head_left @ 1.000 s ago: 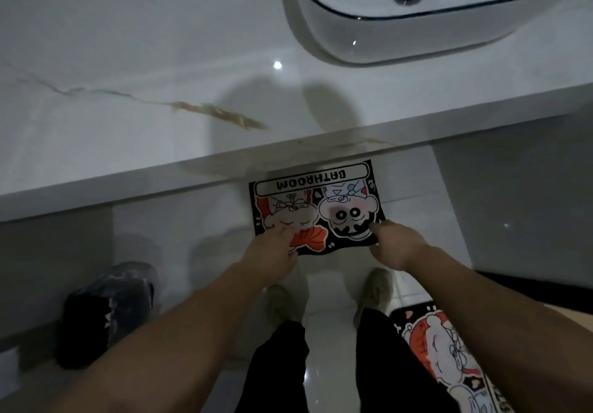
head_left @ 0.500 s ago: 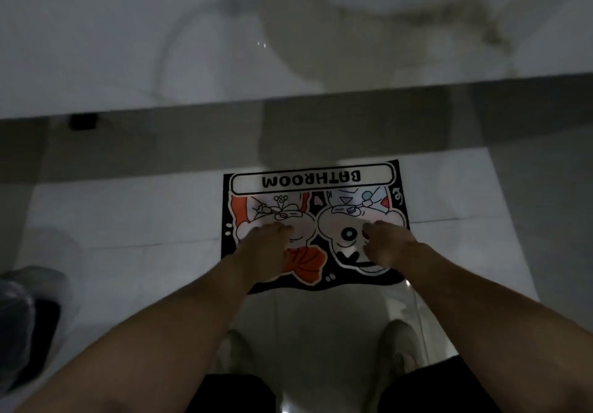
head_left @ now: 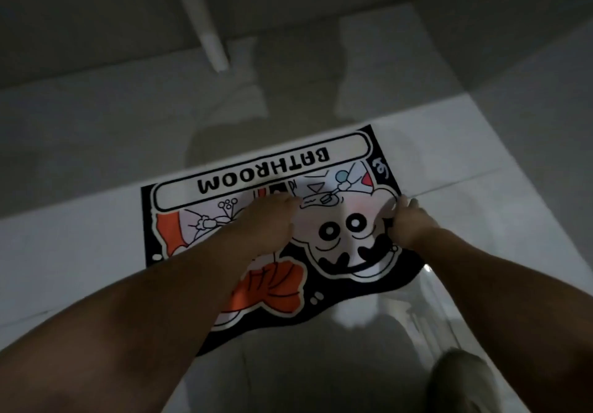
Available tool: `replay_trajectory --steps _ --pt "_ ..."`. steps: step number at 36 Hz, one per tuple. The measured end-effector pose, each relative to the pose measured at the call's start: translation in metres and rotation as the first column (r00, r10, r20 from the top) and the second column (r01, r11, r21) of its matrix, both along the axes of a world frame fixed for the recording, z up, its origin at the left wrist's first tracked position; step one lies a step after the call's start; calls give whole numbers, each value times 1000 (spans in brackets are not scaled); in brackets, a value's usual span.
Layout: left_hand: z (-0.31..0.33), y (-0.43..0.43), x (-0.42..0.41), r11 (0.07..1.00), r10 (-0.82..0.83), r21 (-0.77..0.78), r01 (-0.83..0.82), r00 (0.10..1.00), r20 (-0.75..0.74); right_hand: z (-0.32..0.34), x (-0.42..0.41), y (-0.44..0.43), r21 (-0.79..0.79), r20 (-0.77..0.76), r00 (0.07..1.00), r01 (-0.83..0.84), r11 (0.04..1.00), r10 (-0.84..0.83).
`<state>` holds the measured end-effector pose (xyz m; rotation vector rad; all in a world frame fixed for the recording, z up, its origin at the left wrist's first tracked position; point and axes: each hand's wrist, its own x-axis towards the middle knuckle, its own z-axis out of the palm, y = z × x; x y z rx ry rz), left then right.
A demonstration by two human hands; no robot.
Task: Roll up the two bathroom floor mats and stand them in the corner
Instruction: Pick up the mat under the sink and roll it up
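Note:
One floor mat (head_left: 256, 172) lies flat on the pale floor tiles. It is black-edged, with cartoon faces, an orange bow and the word BATHROOM upside down along its far side. My left hand (head_left: 269, 220) rests palm down on the middle of the mat, fingers stretched forward and close together. My right hand (head_left: 407, 220) is at the mat's right edge with its fingers curled onto the edge. My forearms hide part of the mat's near left side. The second mat is out of view.
A white pipe (head_left: 208, 34) comes down to the floor behind the mat, in front of a dark wall. My shoe (head_left: 462, 377) stands at the lower right, near the mat's near edge. The tiles (head_left: 64, 252) are glossy.
The view has dropped below the counter, so the sink and the second mat are gone from sight. Both hands have slid farther up the mat, the right one out to its right edge.

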<state>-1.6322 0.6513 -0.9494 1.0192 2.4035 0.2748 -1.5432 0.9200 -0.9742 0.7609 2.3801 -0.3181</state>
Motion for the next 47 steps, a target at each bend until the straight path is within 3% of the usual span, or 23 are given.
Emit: replay_trajectory --steps 4,9,18,23,26,30,36,40,47 --pt "3 15 1 997 -69 17 69 997 -36 -6 4 10 -102 -36 982 182 978 -186" --pt "9 16 -5 996 -78 30 81 993 -88 -17 4 17 -125 -155 961 210 970 -228" --pt "23 19 -13 994 -63 75 74 987 -146 -24 0 -2 -156 -184 974 106 982 -135" --pt "35 34 -22 983 -19 173 57 977 -214 8 -1 3 27 -227 956 -183 983 184" --pt "43 48 -29 970 7 234 59 963 -271 47 -11 15 171 -257 872 -383 908 417" --pt "67 66 -43 960 27 271 65 945 -325 111 -32 33 273 -284 679 -620 736 677" --pt "87 79 -42 967 -65 214 136 948 -312 191 -41 40 386 -226 415 -792 472 881" --pt "90 82 -31 968 -89 209 141 966 -242 204 -41 30 380 -266 352 -817 433 898" --pt "93 70 -27 967 30 253 34 969 -243 210 -58 10 368 -350 335 -810 457 875"
